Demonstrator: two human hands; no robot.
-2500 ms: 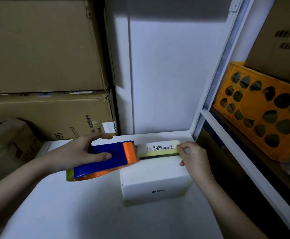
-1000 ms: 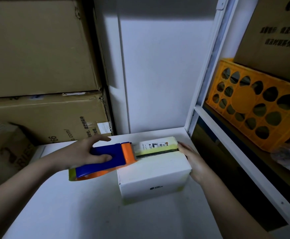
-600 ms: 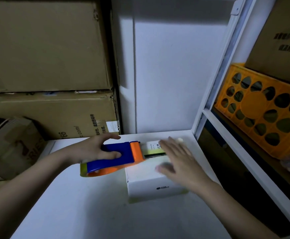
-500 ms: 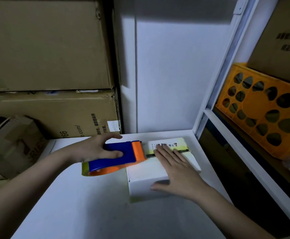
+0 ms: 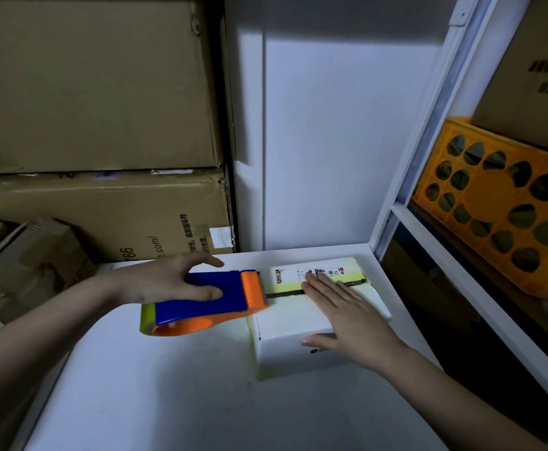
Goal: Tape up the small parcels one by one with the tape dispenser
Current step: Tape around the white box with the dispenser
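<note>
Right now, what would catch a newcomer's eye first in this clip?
The blue and orange tape dispenser stands out at centre, gripped by the left hand at the left edge of the white parcel. The right hand lies flat on the parcel's top, fingers toward its label. An orange crate sits on the shelf at right.

Glossy blue-and-orange plastic tape dispenser (image 5: 207,297), smooth matt white card parcel (image 5: 285,333), rough brown corrugated cartons (image 5: 96,92), moulded orange plastic crate (image 5: 507,203), seemingly painted-metal shelf frame (image 5: 406,177).
</note>
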